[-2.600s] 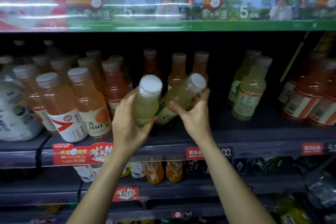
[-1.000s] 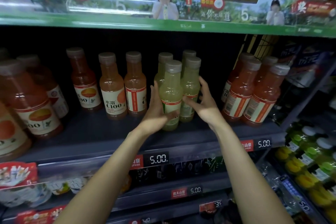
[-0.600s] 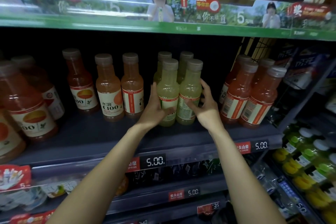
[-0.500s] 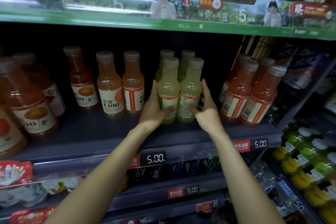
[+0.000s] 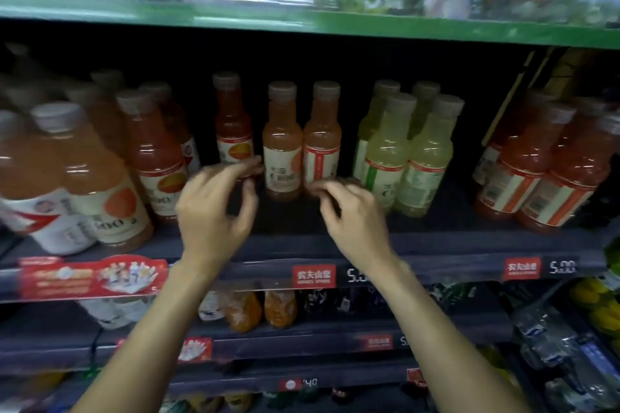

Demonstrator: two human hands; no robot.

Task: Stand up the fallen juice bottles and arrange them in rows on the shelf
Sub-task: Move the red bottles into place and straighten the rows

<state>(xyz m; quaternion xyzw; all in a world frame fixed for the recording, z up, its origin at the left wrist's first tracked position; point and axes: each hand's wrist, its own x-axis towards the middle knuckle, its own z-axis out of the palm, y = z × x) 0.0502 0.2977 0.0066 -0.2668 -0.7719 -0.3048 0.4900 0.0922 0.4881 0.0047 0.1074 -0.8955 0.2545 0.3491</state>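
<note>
Several pale green juice bottles (image 5: 391,157) stand upright in a tight block on the dark shelf (image 5: 436,241). To their left stand three orange juice bottles (image 5: 281,144), upright and side by side. My left hand (image 5: 214,208) hovers in front of the leftmost orange bottle with its fingers curled apart and nothing in it. My right hand (image 5: 352,211) hangs in front of the orange pair, just left of the green block, fingers bent and apart, also holding nothing. Both hands are motion-blurred.
More orange bottles (image 5: 100,178) crowd the shelf's left part, and red-orange bottles (image 5: 543,174) stand at the right. A green-edged shelf (image 5: 302,23) runs overhead. Price tags (image 5: 313,275) line the front rail; lower shelves hold more drinks.
Both hands have let go of the green bottles, which now stand in their block, and have moved left in front of the orange bottles. The view has swung left.
</note>
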